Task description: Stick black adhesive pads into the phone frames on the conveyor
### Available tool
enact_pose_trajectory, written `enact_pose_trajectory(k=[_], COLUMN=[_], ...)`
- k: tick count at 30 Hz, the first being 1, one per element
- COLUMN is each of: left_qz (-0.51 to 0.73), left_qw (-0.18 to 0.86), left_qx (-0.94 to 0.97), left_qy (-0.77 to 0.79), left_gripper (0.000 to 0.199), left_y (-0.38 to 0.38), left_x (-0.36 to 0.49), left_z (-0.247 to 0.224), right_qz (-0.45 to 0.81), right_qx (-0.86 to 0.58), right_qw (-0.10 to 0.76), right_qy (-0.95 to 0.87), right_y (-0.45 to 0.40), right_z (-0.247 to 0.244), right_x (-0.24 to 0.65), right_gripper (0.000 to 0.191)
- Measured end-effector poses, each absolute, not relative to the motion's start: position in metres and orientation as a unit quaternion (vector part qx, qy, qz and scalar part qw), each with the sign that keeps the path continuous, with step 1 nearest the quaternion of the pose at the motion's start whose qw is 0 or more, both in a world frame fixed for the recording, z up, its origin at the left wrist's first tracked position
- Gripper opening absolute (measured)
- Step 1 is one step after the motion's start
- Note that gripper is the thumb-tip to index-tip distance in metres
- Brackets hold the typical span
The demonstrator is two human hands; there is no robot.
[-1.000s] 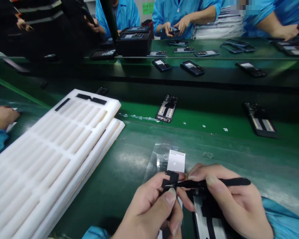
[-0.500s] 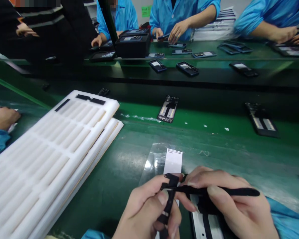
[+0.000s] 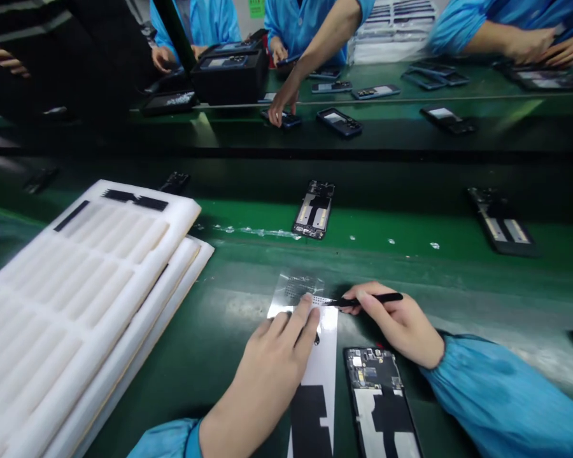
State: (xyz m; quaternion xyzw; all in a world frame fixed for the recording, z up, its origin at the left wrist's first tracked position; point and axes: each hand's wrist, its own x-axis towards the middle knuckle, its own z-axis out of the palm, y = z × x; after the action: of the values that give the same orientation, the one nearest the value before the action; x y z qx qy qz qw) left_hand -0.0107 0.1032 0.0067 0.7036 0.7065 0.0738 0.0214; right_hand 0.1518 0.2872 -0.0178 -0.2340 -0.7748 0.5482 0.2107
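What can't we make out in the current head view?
Head view, all:
Open phone, lower end: cut off by bottom edge.
Black film, lower end: same edge.
White strip, part: hidden under left hand.
Tweezers, tips: too small to tell contact.

Part of the white strip (image 3: 328,362) was covered by the left hand (image 3: 277,350), and its lower end was cut off by the bottom edge, as was the black sticker (image 3: 308,416). The opened phone (image 3: 363,407) was cropped there too. The tips of the tweezers (image 3: 386,297) were blurred, so contact with the strip could not be made out. The foam trays (image 3: 100,286) were cut by the left and bottom edges, the lower ones being mostly hidden. Beyond, a blue phone (image 3: 292,119) was partly covered by a co-worker's hand (image 3: 285,102), and the green notice (image 3: 256,7) was too small to be read.
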Motion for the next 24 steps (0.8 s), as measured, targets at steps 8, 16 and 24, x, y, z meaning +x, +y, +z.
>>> enact_pose_trajectory(k=[8,16,24], left_qz=[-0.01,0.001,0.017], left_qw=[-0.064,-0.05,-0.041], left_qx=[0.738,0.747,0.755], left_qy=[0.672,0.662,0.654], left_gripper=[0.059,0.058,0.056], left_y=[0.113,0.11,0.11], left_x=[-0.013,-0.016,-0.017], left_z=[0.0,-0.005,-0.002], right_qz=[0.496,0.464,0.464], right_qx=[-0.203,-0.174,-0.153], right_qw=[0.211,0.231,0.219], right_qy=[-0.818,-0.837,-0.845], right_y=[0.29,0.291,0.295], right_z=[-0.018,-0.013,-0.009], right_x=[0.158,0.157,0.155], right_gripper=[0.02,0.019,0.019])
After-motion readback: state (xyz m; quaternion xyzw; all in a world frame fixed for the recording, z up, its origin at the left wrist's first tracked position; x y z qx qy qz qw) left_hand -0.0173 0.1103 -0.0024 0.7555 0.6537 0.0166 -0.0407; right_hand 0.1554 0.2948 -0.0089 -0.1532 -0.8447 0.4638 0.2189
